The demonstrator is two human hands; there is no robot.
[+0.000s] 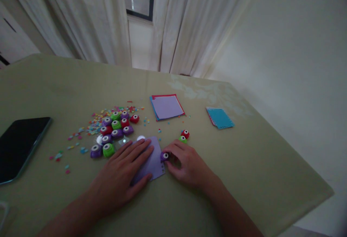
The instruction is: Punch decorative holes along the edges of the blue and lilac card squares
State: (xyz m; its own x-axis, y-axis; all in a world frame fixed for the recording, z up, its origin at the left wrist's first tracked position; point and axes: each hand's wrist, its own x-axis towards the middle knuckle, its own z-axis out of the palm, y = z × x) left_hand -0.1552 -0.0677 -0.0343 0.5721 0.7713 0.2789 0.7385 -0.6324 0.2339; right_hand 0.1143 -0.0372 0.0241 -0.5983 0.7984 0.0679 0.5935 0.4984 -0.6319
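My left hand (123, 172) lies flat with fingers stretched out on a lilac paper sheet (155, 159), pressing it to the table. My right hand (187, 164) is closed around a small purple paper punch (165, 156) at the sheet's right edge. Just beyond my right hand stand a red punch (185, 134) and a green punch (183, 139). A cluster of several purple, green and red punches (115, 130) sits to the left of the sheet, with coloured paper bits (94, 123) scattered around it.
A stack of coloured paper squares (166, 106) lies further back at the centre. A blue punched sheet (220, 118) lies to the right. A dark phone (18, 146) rests at the left edge. The olive table (244, 179) ends at the right; curtains hang behind.
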